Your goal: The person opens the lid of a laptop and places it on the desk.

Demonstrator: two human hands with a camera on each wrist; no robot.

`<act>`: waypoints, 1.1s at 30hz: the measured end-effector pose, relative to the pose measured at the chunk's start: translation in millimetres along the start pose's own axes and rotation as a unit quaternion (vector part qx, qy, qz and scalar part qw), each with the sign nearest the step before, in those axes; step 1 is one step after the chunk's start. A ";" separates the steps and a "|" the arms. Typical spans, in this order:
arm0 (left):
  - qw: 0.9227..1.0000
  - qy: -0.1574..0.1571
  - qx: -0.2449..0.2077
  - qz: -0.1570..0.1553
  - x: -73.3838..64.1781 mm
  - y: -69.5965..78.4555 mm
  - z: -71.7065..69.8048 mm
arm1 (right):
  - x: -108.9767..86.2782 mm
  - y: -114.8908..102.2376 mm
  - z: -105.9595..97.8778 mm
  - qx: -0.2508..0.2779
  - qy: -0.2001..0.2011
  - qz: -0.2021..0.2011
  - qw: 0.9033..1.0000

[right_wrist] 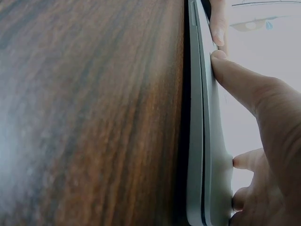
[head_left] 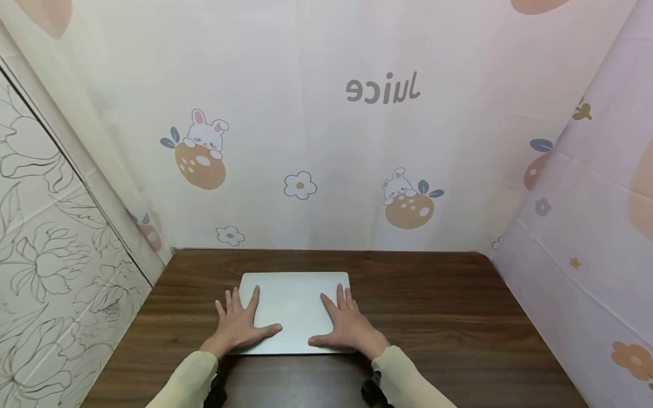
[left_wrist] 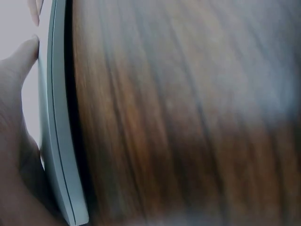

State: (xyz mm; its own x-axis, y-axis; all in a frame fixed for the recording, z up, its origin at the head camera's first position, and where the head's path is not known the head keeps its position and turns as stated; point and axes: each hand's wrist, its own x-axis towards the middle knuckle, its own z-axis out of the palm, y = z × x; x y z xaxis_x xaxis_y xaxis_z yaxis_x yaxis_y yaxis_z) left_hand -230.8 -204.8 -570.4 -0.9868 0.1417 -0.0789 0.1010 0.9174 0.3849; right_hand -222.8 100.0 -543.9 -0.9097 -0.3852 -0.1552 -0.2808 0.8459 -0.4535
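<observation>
A silver laptop (head_left: pixel 293 311) with its lid down lies flat on the dark wooden table, its long side toward me in the head view. My left hand (head_left: pixel 238 324) is spread at its left side, thumb on the lid and the other fingers about the left edge. Mirroring it, my right hand (head_left: pixel 351 327) rests at the right side with spread fingers and the thumb on the lid. Both wrist views show the laptop's thin front edge, with a fine seam between lid and base, and a thumb on the lid. Neither hand's fingers are curled round the laptop.
The wooden table (head_left: pixel 433 317) extends on both sides of the laptop. A pale printed curtain (head_left: pixel 326 141) hangs behind its far edge, and more patterned cloth (head_left: pixel 586 255) borders the right. On the left stands a flower-patterned panel (head_left: pixel 56 272). Dark wrist devices show below the sleeves.
</observation>
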 end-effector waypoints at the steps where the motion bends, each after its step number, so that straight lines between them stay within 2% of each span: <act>1: 1.000 -0.001 0.000 0.000 0.4 0.3 1.1 | -0.9 0.9 -0.1 0.003 0.001 0.000 1.000; 13: 1.000 0.001 -0.002 0.002 -0.6 9.8 9.1 | -7.1 16.4 2.2 -0.001 0.020 -0.001 1.000; 18: 1.000 -0.004 -0.002 -0.003 -1.5 19.0 9.1 | -8.5 22.6 -1.1 -0.006 0.019 0.002 1.000; 33: 1.000 -0.010 -0.002 -0.005 -1.9 32.4 12.6 | -15.5 30.1 -9.8 -0.003 0.011 0.007 1.000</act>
State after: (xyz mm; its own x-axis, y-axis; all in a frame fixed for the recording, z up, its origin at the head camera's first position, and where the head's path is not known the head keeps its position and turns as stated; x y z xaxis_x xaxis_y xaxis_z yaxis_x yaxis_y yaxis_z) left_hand -224.1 -170.6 -569.4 -0.9851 0.1393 -0.1012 0.0898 0.9172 0.3883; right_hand -220.2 135.0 -546.5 -0.9204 -0.3641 -0.1421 -0.2690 0.8539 -0.4456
